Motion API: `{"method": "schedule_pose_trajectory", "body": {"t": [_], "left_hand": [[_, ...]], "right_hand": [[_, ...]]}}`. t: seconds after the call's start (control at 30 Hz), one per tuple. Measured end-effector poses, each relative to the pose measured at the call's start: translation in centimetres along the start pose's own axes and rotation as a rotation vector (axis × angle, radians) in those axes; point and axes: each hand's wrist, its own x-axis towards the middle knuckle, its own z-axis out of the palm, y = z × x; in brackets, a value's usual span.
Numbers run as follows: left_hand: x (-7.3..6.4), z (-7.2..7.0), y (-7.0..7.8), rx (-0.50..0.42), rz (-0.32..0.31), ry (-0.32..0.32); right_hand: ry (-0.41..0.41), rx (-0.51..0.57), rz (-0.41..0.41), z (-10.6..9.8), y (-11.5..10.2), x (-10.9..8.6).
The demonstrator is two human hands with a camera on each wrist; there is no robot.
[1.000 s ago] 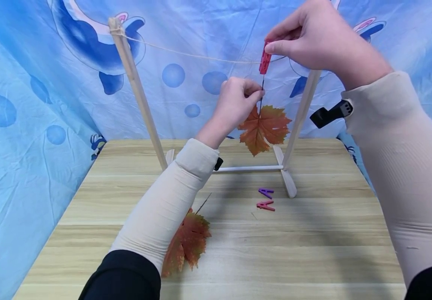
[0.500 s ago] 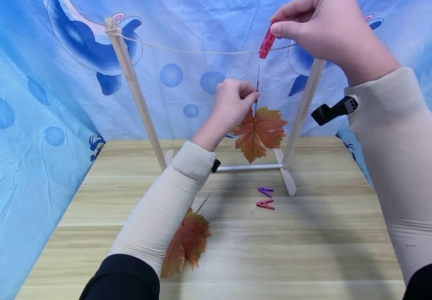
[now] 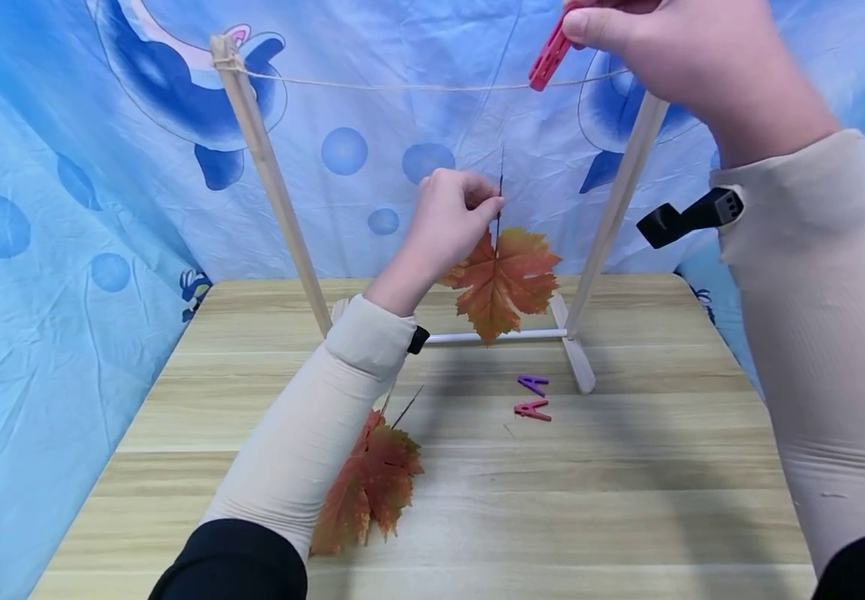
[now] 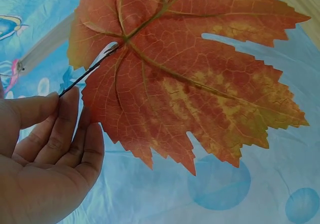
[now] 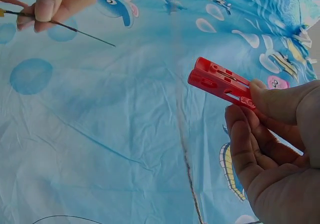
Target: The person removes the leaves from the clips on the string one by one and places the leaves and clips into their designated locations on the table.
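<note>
My left hand (image 3: 453, 218) pinches the dark stem of an orange-red artificial maple leaf (image 3: 503, 279), which hangs below the fingertips. In the left wrist view the leaf (image 4: 190, 79) fills much of the picture, its stem between thumb and forefinger. My right hand (image 3: 691, 62), partly past the top edge of the head view, pinches a red clothespin (image 3: 550, 57) by one end. The clothespin's other end overlaps the string (image 3: 402, 87) in the head view. In the right wrist view the clothespin (image 5: 220, 81) stands apart from the stem's tip, with the string (image 5: 187, 169) to its left.
A wooden frame (image 3: 271, 179) with a white crossbar (image 3: 500, 336) stands at the back of the table (image 3: 590, 500). A purple clothespin (image 3: 533, 384) and a pink clothespin (image 3: 532, 410) lie before it. Other leaves (image 3: 383, 475) lie partly under my left forearm.
The red clothespin has come away from the leaf's stem, moving up and right with my right hand. My left hand has lowered the leaf slightly leftward. The string sags less.
</note>
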Motion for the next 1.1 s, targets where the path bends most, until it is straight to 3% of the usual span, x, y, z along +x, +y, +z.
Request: {"method": "schedule_pose_trajectory", "body": {"t": [0.27, 0.5, 0.7, 0.87, 1.1], "left_hand": [[-1.8, -1.1, -0.8, -0.001, -0.043, -0.035], [-3.5, -2.3, -1.1, -0.003, -0.087, -0.059], [-4.6, -3.0, -1.0, 0.044, -0.082, -0.065], [-5.6, -3.6, -1.4, 0.026, -0.115, -0.08], [-7.1, -4.6, -2.0, 0.011, -0.152, -0.102]], "right_hand": [[0.014, 0.078, 0.0, -0.3, 0.3, -0.5], [0.005, 0.093, -0.127, 0.0, 0.6, -2.2], [-0.005, 0.109, -0.197, 0.4, 0.9, -4.1], [-0.023, 0.043, -0.306, 1.1, 1.4, -5.6], [-0.072, 0.03, -0.349, 2.4, 2.7, -7.4]]}}
